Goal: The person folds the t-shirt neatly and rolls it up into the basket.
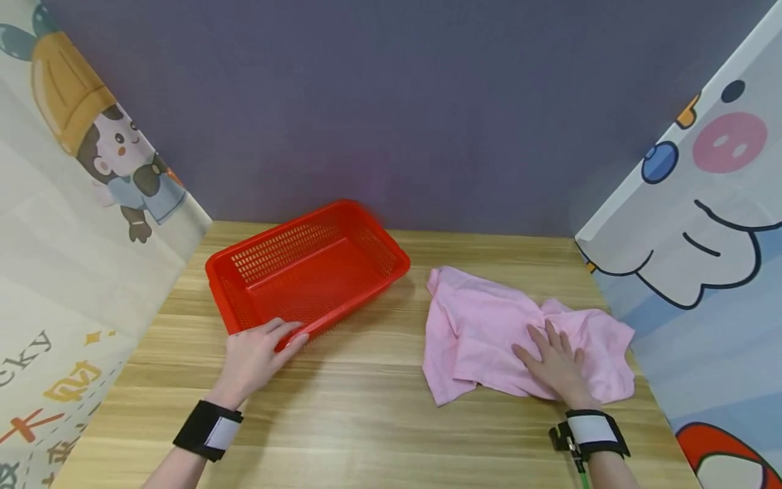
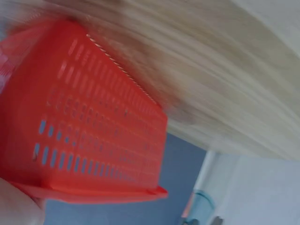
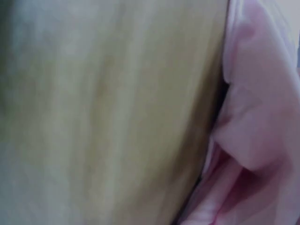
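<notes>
A red plastic basket (image 1: 305, 309) with slotted sides sits at an angle on the left half of the table, its inside bare. My left hand (image 1: 259, 356) grips its near rim at the left corner, fingers over the edge. In the left wrist view the slotted wall of the basket (image 2: 98, 122) fills much of the left side, with part of the hand (image 2: 18, 206) at the lower corner. To the right lies a rumpled pink cloth (image 1: 482, 333), loosely spread. My right hand (image 1: 559, 363) rests on it with fingers spread. Folds of the cloth (image 3: 262, 108) show in the right wrist view.
The wooden table (image 1: 366, 421) ends at a dark grey panel (image 1: 391, 115) at the back. Printed panels with cartoon figures stand on the left (image 1: 79, 272) and on the right (image 1: 721, 272). Each wrist wears a black strap.
</notes>
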The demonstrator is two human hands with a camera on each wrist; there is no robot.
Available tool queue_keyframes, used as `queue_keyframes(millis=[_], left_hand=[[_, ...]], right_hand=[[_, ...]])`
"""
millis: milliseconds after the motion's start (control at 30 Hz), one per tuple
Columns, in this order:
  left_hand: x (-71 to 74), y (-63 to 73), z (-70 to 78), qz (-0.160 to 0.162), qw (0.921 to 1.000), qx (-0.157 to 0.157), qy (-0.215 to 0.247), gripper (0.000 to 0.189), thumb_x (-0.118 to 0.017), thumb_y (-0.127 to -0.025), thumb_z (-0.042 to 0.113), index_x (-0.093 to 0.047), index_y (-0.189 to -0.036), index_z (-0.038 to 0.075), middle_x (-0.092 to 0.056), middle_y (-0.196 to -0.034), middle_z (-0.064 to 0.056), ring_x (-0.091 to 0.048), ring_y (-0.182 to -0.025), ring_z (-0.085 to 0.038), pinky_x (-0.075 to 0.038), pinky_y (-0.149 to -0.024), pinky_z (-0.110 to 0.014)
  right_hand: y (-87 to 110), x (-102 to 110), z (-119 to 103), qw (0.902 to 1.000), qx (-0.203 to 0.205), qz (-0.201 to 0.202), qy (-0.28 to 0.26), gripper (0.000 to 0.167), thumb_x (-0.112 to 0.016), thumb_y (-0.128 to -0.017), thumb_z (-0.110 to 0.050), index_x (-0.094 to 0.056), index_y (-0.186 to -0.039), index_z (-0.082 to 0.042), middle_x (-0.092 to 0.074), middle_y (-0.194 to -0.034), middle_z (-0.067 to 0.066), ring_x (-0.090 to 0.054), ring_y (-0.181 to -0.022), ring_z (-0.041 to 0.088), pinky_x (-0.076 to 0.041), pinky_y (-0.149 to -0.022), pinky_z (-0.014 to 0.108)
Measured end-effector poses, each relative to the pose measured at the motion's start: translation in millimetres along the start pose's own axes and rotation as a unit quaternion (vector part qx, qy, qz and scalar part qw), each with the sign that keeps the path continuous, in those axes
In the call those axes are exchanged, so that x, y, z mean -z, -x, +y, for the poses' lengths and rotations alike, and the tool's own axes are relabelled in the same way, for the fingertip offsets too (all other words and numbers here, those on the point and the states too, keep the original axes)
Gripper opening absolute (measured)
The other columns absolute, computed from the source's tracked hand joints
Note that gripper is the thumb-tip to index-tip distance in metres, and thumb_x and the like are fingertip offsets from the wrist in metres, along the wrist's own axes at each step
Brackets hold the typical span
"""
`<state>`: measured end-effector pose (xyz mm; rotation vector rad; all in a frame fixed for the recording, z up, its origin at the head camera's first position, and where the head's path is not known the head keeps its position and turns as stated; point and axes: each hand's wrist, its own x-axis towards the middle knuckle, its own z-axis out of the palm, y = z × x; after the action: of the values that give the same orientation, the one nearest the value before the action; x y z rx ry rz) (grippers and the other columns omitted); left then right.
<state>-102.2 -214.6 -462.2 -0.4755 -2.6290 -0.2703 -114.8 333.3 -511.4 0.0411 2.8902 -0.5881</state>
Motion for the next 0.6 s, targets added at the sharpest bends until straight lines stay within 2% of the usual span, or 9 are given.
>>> queue_keyframes(millis=[100, 267, 433, 600], left_hand=[[1.0, 4.5, -6.6, 0.012, 0.9990, 0.037, -0.021, 0.034, -0.077, -0.084, 0.042, -0.078, -0.106, 0.016, -0.075, -0.088, -0.005, -0.064, -0.057, -0.024, -0.031, -0.047, -0.026], [2.1, 7.9, -14.3, 0.030, 0.9919, 0.116, -0.043, 0.035, -0.070, -0.091, 0.039, -0.076, -0.108, 0.009, -0.074, -0.091, -0.014, -0.054, -0.049, -0.026, -0.025, -0.041, -0.028], [2.3, -0.4, -21.2, 0.045, 0.9791, 0.194, -0.039, 0.036, -0.061, -0.097, 0.035, -0.071, -0.115, 0.005, -0.071, -0.099, -0.021, -0.051, -0.048, -0.036, -0.025, -0.038, -0.035], [2.5, -11.5, -33.3, 0.025, 0.9665, 0.254, -0.026, 0.040, -0.055, -0.101, 0.035, -0.067, -0.124, 0.004, -0.069, -0.112, -0.025, -0.052, -0.051, -0.042, -0.028, -0.040, -0.040]], right_hand=[[2.8, -2, -1, 1.0000, -0.002, 0.005, 0.000, 0.088, -0.044, -0.097, -0.066, -0.027, -0.157, -0.005, -0.006, -0.164, 0.032, -0.002, -0.145, 0.065, 0.002, -0.106, 0.085], [4.7, -4, -2, 0.9998, -0.003, 0.017, 0.004, 0.086, -0.045, -0.097, -0.065, -0.028, -0.157, -0.005, -0.011, -0.164, 0.031, -0.005, -0.145, 0.063, 0.000, -0.106, 0.085], [4.4, -6, -3, 0.9997, -0.002, 0.024, 0.009, 0.085, -0.046, -0.097, -0.064, -0.031, -0.155, -0.004, -0.015, -0.162, 0.031, -0.010, -0.143, 0.063, -0.004, -0.105, 0.085], [5.0, -9, -9, 0.9995, 0.006, 0.030, 0.002, 0.082, -0.049, -0.097, -0.061, -0.033, -0.154, -0.004, -0.017, -0.161, 0.031, -0.013, -0.142, 0.063, -0.008, -0.104, 0.085]])
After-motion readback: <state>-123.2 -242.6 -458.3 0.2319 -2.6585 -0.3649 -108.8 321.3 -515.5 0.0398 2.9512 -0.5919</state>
